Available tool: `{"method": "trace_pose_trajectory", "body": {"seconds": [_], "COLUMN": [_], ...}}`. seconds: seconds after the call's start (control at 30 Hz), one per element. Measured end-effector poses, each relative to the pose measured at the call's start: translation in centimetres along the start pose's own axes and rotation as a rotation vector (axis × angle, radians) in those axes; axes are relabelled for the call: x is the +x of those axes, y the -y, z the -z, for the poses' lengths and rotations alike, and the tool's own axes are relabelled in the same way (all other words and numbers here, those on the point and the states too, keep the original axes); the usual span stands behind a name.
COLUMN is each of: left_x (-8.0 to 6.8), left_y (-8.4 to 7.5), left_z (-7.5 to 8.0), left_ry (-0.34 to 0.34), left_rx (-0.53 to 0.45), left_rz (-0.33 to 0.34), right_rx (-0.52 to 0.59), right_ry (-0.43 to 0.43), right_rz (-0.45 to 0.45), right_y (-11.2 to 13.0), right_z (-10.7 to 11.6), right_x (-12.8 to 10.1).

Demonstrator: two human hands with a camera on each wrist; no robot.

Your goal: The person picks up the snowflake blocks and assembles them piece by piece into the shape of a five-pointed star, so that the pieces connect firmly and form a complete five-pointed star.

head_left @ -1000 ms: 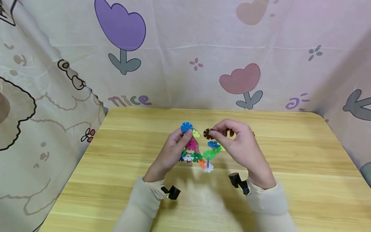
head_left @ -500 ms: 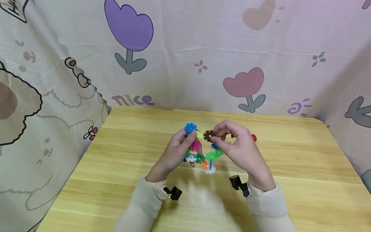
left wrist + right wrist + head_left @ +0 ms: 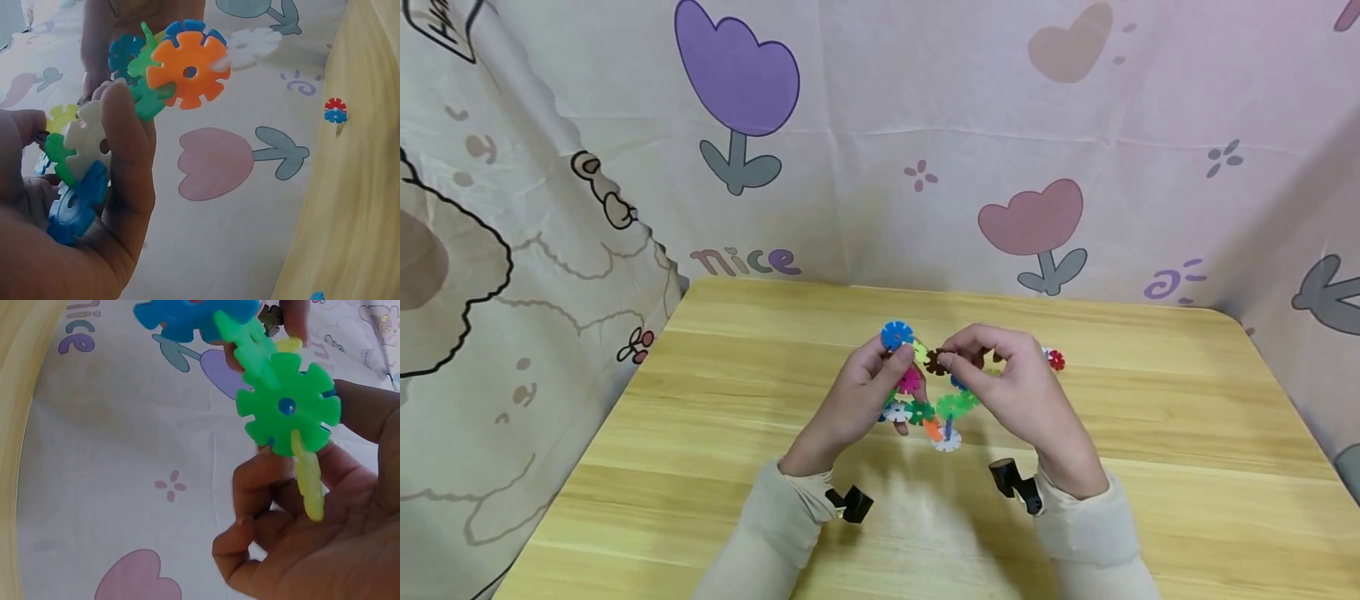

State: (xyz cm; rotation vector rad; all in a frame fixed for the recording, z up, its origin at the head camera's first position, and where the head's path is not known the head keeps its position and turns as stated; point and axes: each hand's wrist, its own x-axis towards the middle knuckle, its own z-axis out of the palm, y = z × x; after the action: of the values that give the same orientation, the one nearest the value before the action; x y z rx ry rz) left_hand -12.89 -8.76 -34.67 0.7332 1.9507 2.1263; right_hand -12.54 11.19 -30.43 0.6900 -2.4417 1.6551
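- the left hand (image 3: 857, 392) is up over the wooden table (image 3: 700, 400), fingers curled round the chain of snowflake discs (image 3: 917, 400), pinching it near the blue disc (image 3: 896, 335) at the top.
- the right hand (image 3: 1011, 387) pinches a brown disc (image 3: 935, 361) between thumb and forefinger, right against the chain's yellow disc (image 3: 920, 351); its lower fingers curl round the green disc (image 3: 289, 403) end.
- the chain hangs between both hands, just above the table's middle; orange disc (image 3: 187, 69) and white disc (image 3: 947, 441) sit lowest.
- a red disc (image 3: 1056, 359) lies on the table just beyond the right hand.
- flower-print cloth (image 3: 880, 125) stands behind.
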Motion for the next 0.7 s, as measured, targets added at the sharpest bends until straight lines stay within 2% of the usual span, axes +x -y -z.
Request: {"method": "trace_pose_trajectory", "body": {"seconds": [0.2,0.37,0.7], "left_x": [0.1,0.1,0.2], "left_y": [0.3,0.4,0.7], "left_z": [-0.5,-0.7,-1.1], "left_ry": [-0.012,-0.025,-0.034], "left_rx": [0.017,-0.017,-0.018], "left_rz": [0.008,0.024,-0.017], "right_rx": [-0.017,-0.037,-0.113], "right_ry": [-0.006,-0.018,-0.076], "right_rz": [0.000,-0.002,-0.009], "right_y": [0.0,0.0,0.4], "right_z": [0.1,0.0,-0.1], "right_x": [-0.1,-0.2,-0.5]}}
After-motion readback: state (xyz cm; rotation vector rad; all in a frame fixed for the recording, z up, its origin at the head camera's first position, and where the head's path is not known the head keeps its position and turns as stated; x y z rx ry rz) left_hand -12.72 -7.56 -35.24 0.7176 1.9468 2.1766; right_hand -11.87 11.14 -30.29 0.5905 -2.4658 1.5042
